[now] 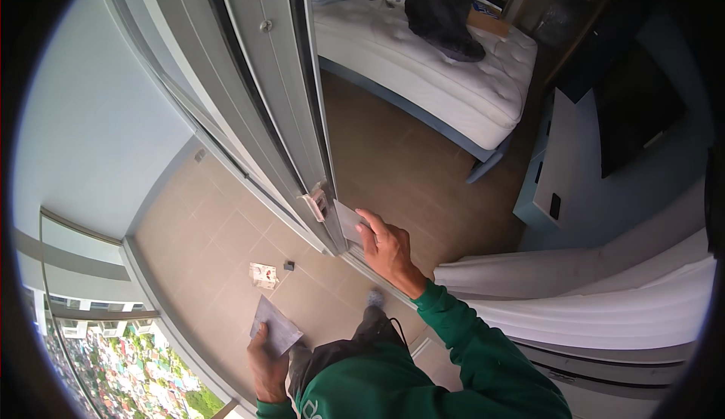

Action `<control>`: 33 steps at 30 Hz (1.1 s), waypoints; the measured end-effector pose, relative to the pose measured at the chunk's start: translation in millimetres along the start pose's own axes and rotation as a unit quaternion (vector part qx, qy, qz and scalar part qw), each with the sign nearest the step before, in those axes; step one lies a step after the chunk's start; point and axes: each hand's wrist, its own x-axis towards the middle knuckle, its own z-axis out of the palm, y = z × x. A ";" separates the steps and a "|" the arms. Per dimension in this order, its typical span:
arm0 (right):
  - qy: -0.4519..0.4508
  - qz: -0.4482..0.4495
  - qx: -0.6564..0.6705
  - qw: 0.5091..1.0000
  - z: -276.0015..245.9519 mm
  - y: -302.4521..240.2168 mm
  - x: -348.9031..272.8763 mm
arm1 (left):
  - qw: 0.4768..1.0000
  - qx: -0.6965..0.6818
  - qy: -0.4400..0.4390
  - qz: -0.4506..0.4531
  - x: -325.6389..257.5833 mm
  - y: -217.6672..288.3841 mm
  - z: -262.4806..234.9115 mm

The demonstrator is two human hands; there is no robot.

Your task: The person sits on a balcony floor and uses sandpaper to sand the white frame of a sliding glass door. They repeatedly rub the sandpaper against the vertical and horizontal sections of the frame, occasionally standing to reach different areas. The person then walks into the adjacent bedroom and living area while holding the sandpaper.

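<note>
My left hand (268,368) is closed on a thin, pale grey, square-cornered sheet (276,325), thumb on top, low over the tiled floor. Its material I cannot make out. My right hand (393,251) pinches a smaller flat grey piece (348,219), held at the edge of the tall metal sliding door frame (264,87). Just left of that piece, a pinkish-white latch or handle part (315,203) sits on the frame. Whether the grey piece touches the frame or stands slightly off it, I cannot tell.
A printed packet (263,275) and a small dark block (288,266) lie on the balcony tiles (219,230). Inside the room stand a bed (453,79) and a low cabinet (563,155). White curtains (581,291) hang at right; a glass railing (83,230) borders the left.
</note>
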 end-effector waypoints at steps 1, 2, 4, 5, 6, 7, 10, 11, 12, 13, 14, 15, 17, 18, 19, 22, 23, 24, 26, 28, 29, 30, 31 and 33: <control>0.015 0.006 -0.001 1.000 1.6 -7.5 -11.6 | 1.000 0.004 -0.015 -0.002 4.0 6.7 -10.1; 0.024 0.044 0.018 0.999 3.3 -17.1 -25.5 | 0.999 0.007 -0.035 -0.009 10.3 12.3 -21.0; 0.039 0.122 0.062 0.990 14.2 -36.8 -59.7 | 0.997 0.012 -0.070 -0.024 22.1 25.1 -38.2; 0.027 0.183 0.110 0.977 23.5 -51.3 -74.1 | 0.995 0.011 -0.088 -0.034 24.3 35.2 -46.2; 0.015 0.242 0.156 0.957 34.7 -66.3 -86.5 | 0.993 0.009 -0.106 -0.044 27.5 45.3 -53.3; 0.003 0.300 0.203 0.932 46.4 -81.2 -95.0 | 0.991 0.024 -0.121 -0.046 34.8 53.8 -57.0; 0.057 0.307 0.290 0.905 94.0 -138.0 -117.0 | 0.988 0.042 -0.137 -0.059 51.4 85.2 -59.0; 0.077 0.293 0.321 0.897 111.9 -159.1 -122.7 | 0.988 0.030 -0.124 -0.087 58.6 97.3 -61.6; 0.070 0.239 0.304 0.920 125.0 -180.6 -124.1 | 0.987 0.017 -0.113 -0.115 68.5 106.5 -63.1; 0.065 0.276 0.357 0.890 138.3 -202.1 -126.0 | 0.984 0.003 -0.104 -0.143 77.7 113.5 -64.0; 0.063 0.313 0.405 0.857 151.8 -224.6 -128.3 | 0.985 0.028 -0.121 -0.117 83.7 118.7 -63.3; 0.063 0.348 0.449 0.821 161.9 -239.5 -131.7 | 0.984 0.054 -0.139 -0.093 86.7 120.3 -60.4; 0.039 0.370 0.422 0.827 176.7 -247.8 -138.2 | 0.982 0.086 -0.161 -0.048 91.2 131.5 -60.8; 0.036 0.386 0.403 0.829 179.4 -252.1 -139.7 | 0.982 0.093 -0.165 -0.026 92.6 136.5 -61.3; 0.033 0.402 0.384 0.830 180.4 -254.5 -141.4 | 0.981 0.099 -0.169 -0.005 93.5 139.7 -61.6; -0.071 0.319 0.196 0.925 161.5 -244.2 -160.1 | 0.980 0.083 -0.180 -0.032 98.3 146.1 -58.4; -0.089 0.281 0.137 0.946 147.7 -241.2 -162.5 | 0.982 0.083 -0.169 -0.033 95.6 146.1 -54.2; -0.105 0.241 0.078 0.962 132.1 -237.5 -162.7 | 0.983 0.083 -0.158 -0.031 91.8 148.0 -47.5; -0.043 0.203 0.058 0.977 111.4 -227.8 -158.7 | 0.983 0.098 -0.153 -0.002 84.3 146.4 -33.8; 0.020 0.312 0.231 0.921 94.7 -229.0 -149.0 | 0.977 0.125 -0.166 0.054 76.2 137.9 -19.6; 0.054 0.357 0.316 0.877 84.8 -232.3 -139.5 | 0.971 0.145 -0.163 0.098 71.1 131.0 -10.3; 0.049 0.400 0.374 0.836 79.0 -231.9 -134.1 | 0.963 0.163 -0.160 0.143 64.4 121.8 -1.9; 0.071 0.394 0.377 0.836 78.8 -225.6 -132.4 | 0.953 0.180 -0.157 0.187 57.1 112.4 6.7; 0.117 0.382 0.383 0.833 79.2 -209.6 -129.3 | 0.941 0.221 -0.166 0.193 36.6 97.4 24.6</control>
